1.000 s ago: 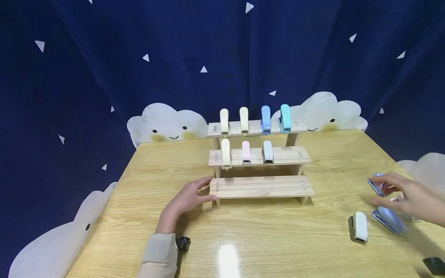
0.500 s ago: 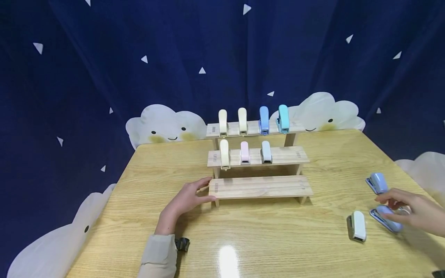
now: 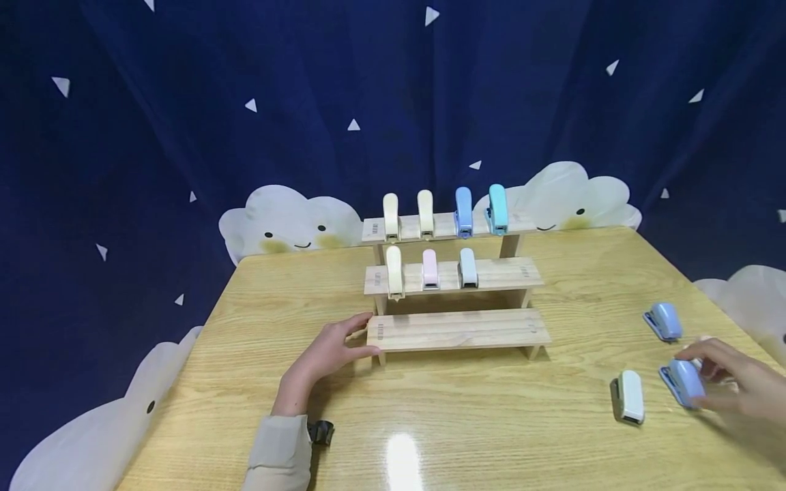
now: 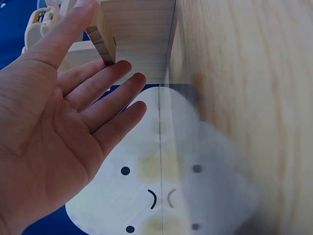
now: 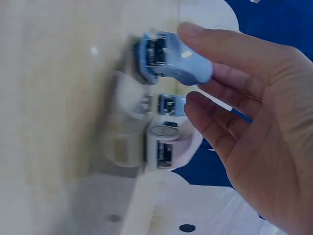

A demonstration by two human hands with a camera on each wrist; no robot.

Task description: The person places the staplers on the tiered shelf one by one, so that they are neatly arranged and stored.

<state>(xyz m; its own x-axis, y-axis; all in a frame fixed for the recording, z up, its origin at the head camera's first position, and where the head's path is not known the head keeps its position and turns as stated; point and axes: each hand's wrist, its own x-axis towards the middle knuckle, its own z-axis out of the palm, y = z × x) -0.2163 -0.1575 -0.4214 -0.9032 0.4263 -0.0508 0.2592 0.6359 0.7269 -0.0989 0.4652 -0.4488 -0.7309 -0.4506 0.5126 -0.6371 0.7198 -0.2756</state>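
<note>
My left hand [image 3: 331,354] holds the left end of the lowest board of a three-tier wooden display rack [image 3: 457,331], thumb at its front edge and index finger at its back edge. In the left wrist view its other fingers extend beside the board end. At the right, my right hand [image 3: 733,375] grips a blue stapler [image 3: 686,382]; in the right wrist view the thumb lies along the stapler [image 5: 188,61], fingers at its far side. Another blue stapler [image 3: 665,322] lies behind, a white stapler [image 3: 631,395] to the left. A pale stapler [image 5: 168,147] is partly hidden by the hand.
On the rack's top tier stand two cream staplers [image 3: 426,213], a blue stapler [image 3: 464,211] and a teal stapler [image 3: 498,209]. The middle tier carries a cream stapler [image 3: 394,273], a pink stapler [image 3: 430,269] and a grey-white stapler [image 3: 468,268]. A dark blue curtain [image 3: 295,102] hangs behind.
My right hand came down toward the front from near the rear blue stapler and took hold of the nearer blue stapler, which has turned. The left hand stays at the rack.
</note>
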